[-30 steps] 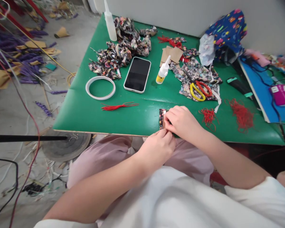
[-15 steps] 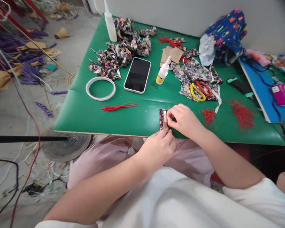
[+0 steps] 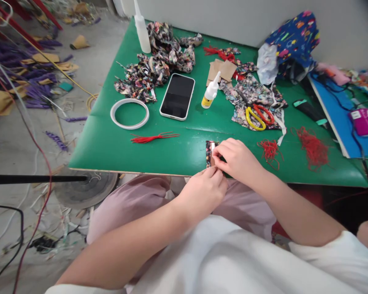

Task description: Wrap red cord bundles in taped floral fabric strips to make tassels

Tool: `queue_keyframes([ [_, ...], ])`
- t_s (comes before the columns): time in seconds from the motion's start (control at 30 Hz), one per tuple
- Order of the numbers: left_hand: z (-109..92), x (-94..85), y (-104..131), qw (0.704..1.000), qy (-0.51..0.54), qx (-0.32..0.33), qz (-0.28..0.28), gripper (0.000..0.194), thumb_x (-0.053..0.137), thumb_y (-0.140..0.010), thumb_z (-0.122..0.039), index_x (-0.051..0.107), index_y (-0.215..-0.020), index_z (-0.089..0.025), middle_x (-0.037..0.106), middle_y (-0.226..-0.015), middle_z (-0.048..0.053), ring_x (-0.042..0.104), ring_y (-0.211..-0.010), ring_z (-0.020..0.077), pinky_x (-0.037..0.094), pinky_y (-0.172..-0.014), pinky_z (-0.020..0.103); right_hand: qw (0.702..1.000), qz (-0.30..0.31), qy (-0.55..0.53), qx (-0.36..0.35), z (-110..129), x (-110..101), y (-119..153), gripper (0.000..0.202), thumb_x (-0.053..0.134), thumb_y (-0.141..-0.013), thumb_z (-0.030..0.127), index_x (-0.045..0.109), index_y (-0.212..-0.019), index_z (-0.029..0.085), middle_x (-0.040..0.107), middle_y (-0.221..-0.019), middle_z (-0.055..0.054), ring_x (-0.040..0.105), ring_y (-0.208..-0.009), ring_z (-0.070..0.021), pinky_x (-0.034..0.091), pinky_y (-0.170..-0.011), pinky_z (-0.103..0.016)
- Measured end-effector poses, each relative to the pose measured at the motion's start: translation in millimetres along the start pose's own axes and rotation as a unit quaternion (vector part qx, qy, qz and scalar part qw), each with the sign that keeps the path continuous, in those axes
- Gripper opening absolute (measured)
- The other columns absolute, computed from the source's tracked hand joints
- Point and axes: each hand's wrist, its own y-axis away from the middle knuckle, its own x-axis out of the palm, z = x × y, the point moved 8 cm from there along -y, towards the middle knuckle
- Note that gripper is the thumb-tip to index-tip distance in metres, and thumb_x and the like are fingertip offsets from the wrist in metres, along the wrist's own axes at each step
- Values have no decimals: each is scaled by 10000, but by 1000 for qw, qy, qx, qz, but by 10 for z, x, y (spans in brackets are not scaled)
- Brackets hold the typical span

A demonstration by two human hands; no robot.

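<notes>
A small dark floral fabric piece [image 3: 208,154] lies flat at the front edge of the green table, with a white strip and a bit of brown card on it. My left hand [image 3: 205,185] is closed at its lower edge, the fingertips pinching the fabric there. Over the right part of the piece, my right hand [image 3: 234,158] has thumb and forefinger pinched together at the white strip. What lies between those fingertips is hidden. A bundle of red cords [image 3: 155,138] rests to the left of the piece.
Behind my hands are a phone [image 3: 177,96], a glue bottle [image 3: 211,92], a tape roll [image 3: 113,114] and scissors [image 3: 255,119] on floral cloth. Gathered fabric [image 3: 153,69] and a tall bottle [image 3: 142,32] stand farther back. Red thread piles [image 3: 313,149] lie right, near a blue board [image 3: 340,116].
My right hand has shifted slightly left and down over the fabric piece, its pinched fingertips now covering more of the strip. My left hand has stayed nearly still.
</notes>
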Motion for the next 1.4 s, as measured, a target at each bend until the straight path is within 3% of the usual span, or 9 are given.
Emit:
queue_keyframes([
  [0.67, -2, 36, 1, 1000, 2, 4, 17, 180, 396, -871, -128, 568, -912, -98, 588, -880, 91, 541, -887, 201, 446, -874, 330, 999, 40, -8, 8, -37, 85, -91, 134, 446, -782, 170, 506, -662, 165, 590, -708, -62, 492, -702, -171, 331, -669, -296],
  [1.0, -15, 44, 11, 1000, -17, 9, 10, 200, 402, -872, -118, 561, -982, -69, 603, -973, 130, 544, -979, 202, 439, -898, 330, 997, 4, -72, 21, -144, 87, -64, 69, 479, -742, 152, 483, -681, 182, 576, -720, -46, 487, -703, -168, 359, -683, -294],
  [1.17, -10, 31, 8, 1000, -25, 11, 9, 223, 412, -865, -109, 571, -1014, -59, 606, -1008, 129, 549, -988, 218, 455, -880, 324, 994, -67, -74, 39, -224, -9, -41, 95, 475, -783, 163, 485, -692, 189, 553, -673, -34, 473, -682, -172, 380, -658, -293],
  [1.3, -10, 16, 12, 1000, -15, 12, -2, 222, 422, -867, -128, 575, -1016, -67, 605, -1027, 128, 538, -1026, 227, 451, -894, 321, 989, -107, -95, 34, -208, -80, 40, 89, 452, -826, 159, 538, -805, 173, 598, -772, -52, 509, -769, -178, 413, -723, -302],
  [1.4, -10, 13, 8, 1000, -22, 10, -6, 190, 430, -861, -131, 592, -949, -82, 614, -967, 115, 548, -1000, 223, 408, -958, 342, 989, -97, -113, 7, -138, -72, 98, 104, 479, -830, 193, 565, -885, 169, 624, -861, -65, 522, -840, -188, 423, -780, -327],
])
